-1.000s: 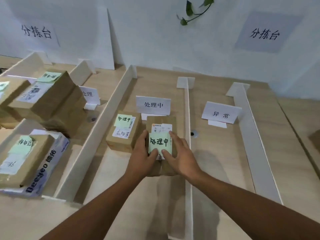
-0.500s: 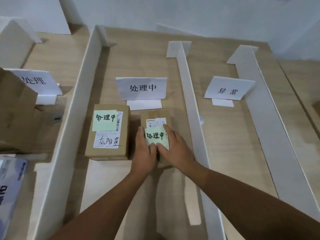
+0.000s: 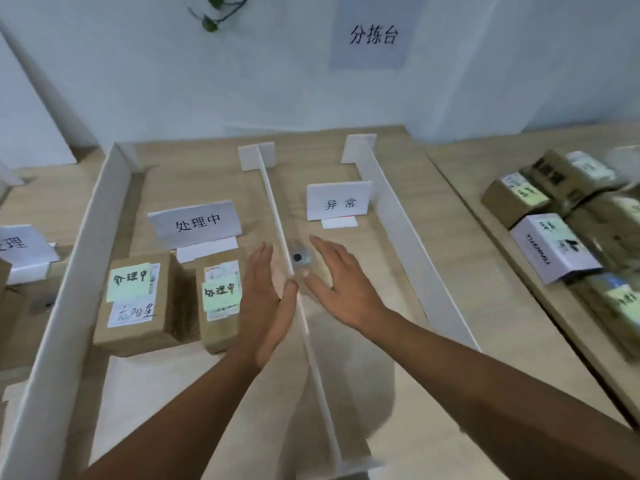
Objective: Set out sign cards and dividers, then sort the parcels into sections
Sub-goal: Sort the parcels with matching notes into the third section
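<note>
Two brown parcels with green notes stand side by side in the middle section: a larger parcel [image 3: 136, 303] on the left and a smaller parcel [image 3: 220, 299] to its right, both in front of the 处理中 sign card [image 3: 195, 225]. My left hand [image 3: 265, 299] hovers just right of the smaller parcel, fingers straight, holding nothing. My right hand [image 3: 337, 285] is spread flat over the thin white divider [image 3: 277, 216] and the section marked by the 异常 sign card [image 3: 337, 200]. That section holds no parcel.
More white dividers stand at the left [image 3: 86, 244] and right [image 3: 398, 216]. A pile of unsorted parcels [image 3: 561, 237] lies on the table at far right. A third sign card [image 3: 20, 245] shows at the left edge. A dark hole [image 3: 298, 258] marks the tabletop.
Both hands have let go of the smaller parcel, which now stands in the middle section, and have moved up and right. The view has swung right toward the pile of parcels.
</note>
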### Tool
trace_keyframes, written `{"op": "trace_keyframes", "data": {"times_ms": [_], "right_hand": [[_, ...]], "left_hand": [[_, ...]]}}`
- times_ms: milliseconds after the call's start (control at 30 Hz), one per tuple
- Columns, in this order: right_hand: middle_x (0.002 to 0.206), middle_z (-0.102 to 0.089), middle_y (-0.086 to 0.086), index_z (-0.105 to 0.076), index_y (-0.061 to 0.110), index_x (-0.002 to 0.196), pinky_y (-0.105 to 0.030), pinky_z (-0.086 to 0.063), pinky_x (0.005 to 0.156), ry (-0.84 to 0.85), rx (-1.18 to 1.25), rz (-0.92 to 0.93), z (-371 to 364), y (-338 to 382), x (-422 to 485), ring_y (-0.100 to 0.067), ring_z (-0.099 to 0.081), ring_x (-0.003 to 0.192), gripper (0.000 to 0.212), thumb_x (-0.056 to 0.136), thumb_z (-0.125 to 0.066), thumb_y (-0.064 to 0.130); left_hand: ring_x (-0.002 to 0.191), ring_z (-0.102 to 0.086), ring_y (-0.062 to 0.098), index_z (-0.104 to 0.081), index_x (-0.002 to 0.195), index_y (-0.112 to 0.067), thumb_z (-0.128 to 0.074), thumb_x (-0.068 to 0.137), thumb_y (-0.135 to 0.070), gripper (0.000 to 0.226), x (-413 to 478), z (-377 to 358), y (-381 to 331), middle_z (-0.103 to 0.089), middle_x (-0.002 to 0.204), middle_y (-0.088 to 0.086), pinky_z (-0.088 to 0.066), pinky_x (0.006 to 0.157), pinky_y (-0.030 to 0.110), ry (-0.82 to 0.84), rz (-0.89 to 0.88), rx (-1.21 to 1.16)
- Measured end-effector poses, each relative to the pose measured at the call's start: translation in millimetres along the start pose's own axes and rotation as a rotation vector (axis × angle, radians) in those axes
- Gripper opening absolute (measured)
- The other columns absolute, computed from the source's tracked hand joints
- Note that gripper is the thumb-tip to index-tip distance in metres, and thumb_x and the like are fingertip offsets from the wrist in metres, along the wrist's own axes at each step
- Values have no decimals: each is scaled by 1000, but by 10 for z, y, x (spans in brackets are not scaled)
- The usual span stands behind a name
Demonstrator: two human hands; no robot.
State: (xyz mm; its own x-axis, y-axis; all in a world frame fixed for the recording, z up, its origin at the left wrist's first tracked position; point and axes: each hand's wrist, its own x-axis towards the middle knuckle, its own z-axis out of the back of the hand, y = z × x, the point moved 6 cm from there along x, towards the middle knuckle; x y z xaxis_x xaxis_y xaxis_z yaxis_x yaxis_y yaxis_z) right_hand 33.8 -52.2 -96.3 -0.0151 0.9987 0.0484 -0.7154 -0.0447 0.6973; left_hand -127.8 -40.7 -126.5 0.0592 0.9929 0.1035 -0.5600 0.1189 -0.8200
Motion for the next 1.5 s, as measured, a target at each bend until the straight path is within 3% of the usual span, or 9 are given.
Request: {"op": "trace_keyframes", "data": {"times_ms": [100, 233, 433, 600, 867, 1067, 1267, 1400, 1500], "right_hand": [[161, -33, 1, -30, 29, 159, -29, -22, 121, -87, -68, -20, 1015, -439, -688, -17, -29, 146, 66, 100, -57, 44], [161, -32, 0, -30, 31, 159, -25, -21, 121, -197, -130, -58, 2276, -1150, -1857, -16, -26, 149, 66, 100, -58, 45], [159, -35, 2, -32, 32, 158, -31, -26, 121, -339, -189, -186, 3646, -2203, -3487, -14, -29, 147, 65, 100, -55, 51], [155, -37, 8, -32, 36, 156, -30, -28, 119, -395, -160, -279, 4361, -2957, -4142, -10, -34, 142, 63, 99, -53, 53], [140, -41, 16, -35, 35, 154, 6, -20, 96, -312, -137, -287, 4892, -4091, -3816, 28, -30, 122, 58, 101, -57, 43], [140, -38, 14, -33, 32, 156, 4, -25, 95, -161, -108, -317, 5065, -4979, -3297, 23, -36, 122, 63, 100, -56, 47], [148, -37, 9, -33, 32, 157, -20, -29, 111, -62, -30, -356, 5232, -5764, -2782, 1, -37, 135, 65, 99, -61, 42], [143, -34, 17, -30, 42, 155, -19, -29, 108, 37, 38, -334, 5020, -6273, -2481, 4, -37, 132, 63, 100, -60, 41], [141, -37, 7, -27, 39, 157, -21, -37, 101, 155, 39, -369, 4705, -6703, -2336, -10, -48, 130, 66, 100, -59, 41]], "left_hand": [[145, -35, 18, -33, 157, -17, -64, 98, -32, 68, -363, -504, -869, -37, 160, 2, -24, 117, 30, 29, -97, -15], [147, -30, 10, -32, 157, -20, -63, 97, -35, 70, -1064, -1405, -1928, -33, 162, -2, -24, 118, 29, 123, -205, -96], [147, -35, 18, -38, 154, -15, -68, 95, -27, 67, -2127, -2859, -3266, -40, 159, 5, -28, 122, 39, 297, -319, -187], [145, -36, 12, -37, 156, -15, -68, 96, -31, 69, -2531, -3750, -3894, -39, 159, 1, -28, 114, 22, 406, -347, -239], [145, -36, 12, -35, 155, -19, -66, 97, -34, 68, -2285, -4990, -4050, -37, 160, 0, -30, 112, 24, 367, -232, -212], [134, -43, 5, -37, 151, -29, -62, 100, -37, 57, -1971, -6072, -4046, -45, 149, -8, -37, 105, 26, 305, -29, -312], [139, -39, 18, -40, 150, -15, -63, 99, -30, 59, -1813, -6770, -3899, -44, 148, -1, -24, 111, 19, 265, 142, -263], [148, -29, 20, -29, 157, -15, -60, 100, -36, 69, -1724, -7089, -3641, -34, 161, 6, -20, 114, 24, 261, 259, -193], [145, -37, 17, -30, 156, -17, -60, 100, -32, 65, -1675, -7315, -3518, -41, 154, -1, -28, 113, 23, 293, 269, -173]]}}
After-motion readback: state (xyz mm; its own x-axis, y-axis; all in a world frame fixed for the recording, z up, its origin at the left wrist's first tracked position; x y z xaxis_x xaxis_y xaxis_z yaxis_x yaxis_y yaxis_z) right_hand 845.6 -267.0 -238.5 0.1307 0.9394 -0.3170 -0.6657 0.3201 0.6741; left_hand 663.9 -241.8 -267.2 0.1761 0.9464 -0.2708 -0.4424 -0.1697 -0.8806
